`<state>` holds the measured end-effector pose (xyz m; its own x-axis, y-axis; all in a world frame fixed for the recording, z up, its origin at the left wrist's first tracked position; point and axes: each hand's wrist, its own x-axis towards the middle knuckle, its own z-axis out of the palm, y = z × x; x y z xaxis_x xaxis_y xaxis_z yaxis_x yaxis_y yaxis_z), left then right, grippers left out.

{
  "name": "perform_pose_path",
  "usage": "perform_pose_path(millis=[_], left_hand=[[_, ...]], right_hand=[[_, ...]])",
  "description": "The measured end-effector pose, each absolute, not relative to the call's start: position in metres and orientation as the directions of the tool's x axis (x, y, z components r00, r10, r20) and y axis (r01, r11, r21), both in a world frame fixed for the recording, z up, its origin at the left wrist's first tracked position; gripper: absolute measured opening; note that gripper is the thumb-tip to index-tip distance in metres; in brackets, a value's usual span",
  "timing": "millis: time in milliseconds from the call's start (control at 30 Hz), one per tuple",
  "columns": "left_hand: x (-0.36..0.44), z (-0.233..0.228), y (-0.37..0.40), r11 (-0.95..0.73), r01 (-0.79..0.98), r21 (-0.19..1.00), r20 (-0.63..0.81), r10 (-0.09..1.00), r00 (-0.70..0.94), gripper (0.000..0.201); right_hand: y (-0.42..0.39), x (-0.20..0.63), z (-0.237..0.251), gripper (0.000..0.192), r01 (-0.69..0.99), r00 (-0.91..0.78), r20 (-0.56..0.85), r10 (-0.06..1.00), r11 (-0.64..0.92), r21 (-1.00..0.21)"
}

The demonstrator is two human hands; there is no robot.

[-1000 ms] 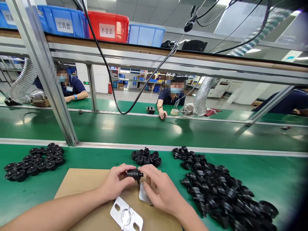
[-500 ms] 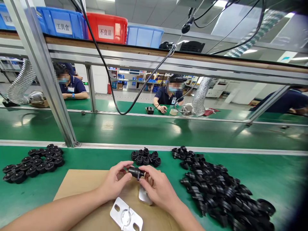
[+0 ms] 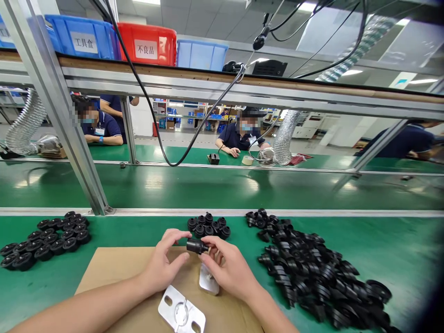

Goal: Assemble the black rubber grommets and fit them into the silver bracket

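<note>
Above the cardboard sheet (image 3: 125, 259), my right hand (image 3: 227, 266) pinches a small black cylindrical plastic part (image 3: 196, 246) between thumb and fingers at its narrower right end. My left hand (image 3: 166, 261) is at the part's left end, thumb and index finger spread apart; the index fingertip is close to the part's upper edge, and I cannot tell if it touches. Below the hands lies a silver metal plate (image 3: 169, 312) with slots and a round recess. A second silver metal block (image 3: 207, 284) sits partly hidden under my right hand.
Several round black caps (image 3: 43, 252) lie at the left. A small group of black stepped parts (image 3: 208, 226) stands beyond my hands. A long heap of black parts (image 3: 312, 268) covers the right side. A metal post (image 3: 74, 134) rises at the left; a black cable (image 3: 152, 125) hangs ahead.
My left thumb and fingers have opened away from the black part, which has turned a little in my right hand. The view has shifted slightly.
</note>
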<state>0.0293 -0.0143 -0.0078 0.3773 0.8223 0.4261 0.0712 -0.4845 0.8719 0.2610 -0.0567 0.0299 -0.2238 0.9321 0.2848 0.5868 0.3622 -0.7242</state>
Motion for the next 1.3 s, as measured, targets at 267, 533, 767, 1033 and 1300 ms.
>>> perform_pose_path(millis=[267, 533, 767, 1033, 1300], left_hand=[[0.03, -0.014, -0.012, -0.461, 0.128, 0.878, 0.381, 0.836, 0.396, 0.048], [0.03, -0.013, -0.013, -0.392, 0.236, 0.889, 0.282, 0.876, 0.392, 0.046], [0.031, -0.009, -0.014, -0.406, 0.249, 0.879, 0.269, 0.854, 0.445, 0.032], [0.029, -0.011, -0.015, -0.455, 0.281, 0.845, 0.284, 0.827, 0.485, 0.023], [0.031, -0.016, -0.013, -0.469, 0.324, 0.822, 0.25, 0.808, 0.534, 0.026]], right_hand=[[-0.057, 0.257, 0.035, 0.024, 0.568, -0.161, 0.186, 0.969, 0.245, -0.786], [-0.045, 0.297, 0.035, 0.022, 0.855, 0.079, 0.199, 0.977, 0.036, -0.517], [-0.035, 0.306, 0.021, 0.03, 0.869, 0.113, 0.246, 0.963, 0.024, -0.494], [-0.029, 0.299, 0.018, 0.03, 0.869, 0.088, 0.271, 0.959, 0.059, -0.492], [-0.034, 0.355, 0.046, 0.043, 0.889, 0.391, 0.297, 0.871, -0.273, -0.368]])
